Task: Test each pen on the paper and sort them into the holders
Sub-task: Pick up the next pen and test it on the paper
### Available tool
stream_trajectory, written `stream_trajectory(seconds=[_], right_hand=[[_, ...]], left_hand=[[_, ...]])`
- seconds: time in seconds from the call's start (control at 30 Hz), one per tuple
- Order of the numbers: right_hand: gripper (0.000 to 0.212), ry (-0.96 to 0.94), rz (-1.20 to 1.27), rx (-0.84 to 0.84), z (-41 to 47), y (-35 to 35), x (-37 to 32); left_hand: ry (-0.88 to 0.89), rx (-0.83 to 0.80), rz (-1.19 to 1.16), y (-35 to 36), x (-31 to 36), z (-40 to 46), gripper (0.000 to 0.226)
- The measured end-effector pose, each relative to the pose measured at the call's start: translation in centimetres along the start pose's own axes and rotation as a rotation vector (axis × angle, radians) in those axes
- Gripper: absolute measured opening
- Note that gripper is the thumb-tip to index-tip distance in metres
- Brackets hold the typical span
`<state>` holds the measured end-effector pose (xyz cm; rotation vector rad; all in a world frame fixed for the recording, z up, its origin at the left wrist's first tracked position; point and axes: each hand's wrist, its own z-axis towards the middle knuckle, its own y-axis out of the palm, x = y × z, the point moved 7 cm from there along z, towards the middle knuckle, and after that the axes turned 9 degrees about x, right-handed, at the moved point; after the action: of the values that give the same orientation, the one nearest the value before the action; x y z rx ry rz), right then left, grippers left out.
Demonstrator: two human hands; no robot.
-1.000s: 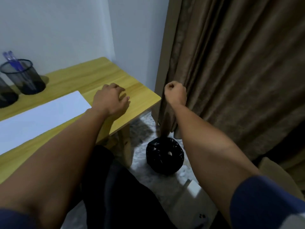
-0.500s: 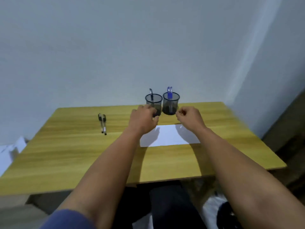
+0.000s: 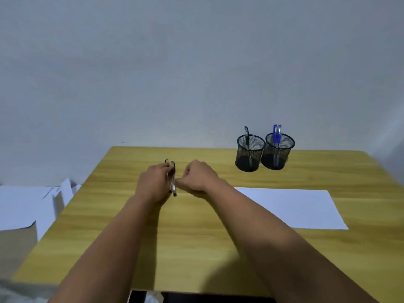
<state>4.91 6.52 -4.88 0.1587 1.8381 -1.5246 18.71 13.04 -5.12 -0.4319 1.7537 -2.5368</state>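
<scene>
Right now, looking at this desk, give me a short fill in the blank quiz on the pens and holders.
1. The left holder contains one pen with a ____ cap.
2. The right holder contains pens with ____ caps.
3. The white paper lies to the ____ of both hands.
4. The left hand and right hand meet at the ____ lying on the table.

Missing words: black; blue; right; pens

Both hands now off paper (image 3: pixel 290 207) near holders, shifted left across table (image 3: pixel 196 248) to two loose pens (image 3: pixel 172 178). Left hand (image 3: pixel 154 184) now over pens, fingers touching them. Right hand (image 3: pixel 197 176) now just beside, fingertips pinching near end of right pen. Half second earlier, pens lying untouched, hands before holders.
</scene>
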Motion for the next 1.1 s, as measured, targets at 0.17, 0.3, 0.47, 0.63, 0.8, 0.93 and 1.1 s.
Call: stream_trajectory(seconds=[0.17, 0.3, 0.47, 0.63, 0.8, 0.93, 1.1], right_hand=[[0.033, 0.02, -0.118, -0.022, 1.1, 0.9, -0.7], [0.031, 0.038, -0.124, -0.02, 1.1, 0.8, -0.9], [0.033, 0.048, -0.151, -0.004, 0.5, 0.4, -0.6], [0.027, 0.065, -0.193, 0.054, -0.6, -0.9, 1.0], [0.026, 0.09, -0.053, 0.095, -2.1, -3.0, 3.1], [0.018, 0.146, 0.47, 0.081, -3.1, -5.6, 4.5], [0.005, 0.223, 0.849, 0.204, -5.5, -11.0, 6.9]], left_hand=[[0.016, 0.009, 0.041, 0.8, -0.2, 0.9, 0.038], [0.026, 0.044, 0.045, 1.1, -0.2, 0.7, 0.028], [0.054, 0.054, 0.002, 0.7, -0.1, -0.1, 0.03], [0.021, 0.036, -0.056, 0.0, 0.1, -1.0, 0.033], [-0.01, 0.019, -0.025, -0.7, 0.4, -1.6, 0.053], [0.026, 0.069, -0.094, -2.2, 2.2, -1.1, 0.059], [0.147, 0.221, -0.165, -4.5, 6.8, -0.3, 0.017]])
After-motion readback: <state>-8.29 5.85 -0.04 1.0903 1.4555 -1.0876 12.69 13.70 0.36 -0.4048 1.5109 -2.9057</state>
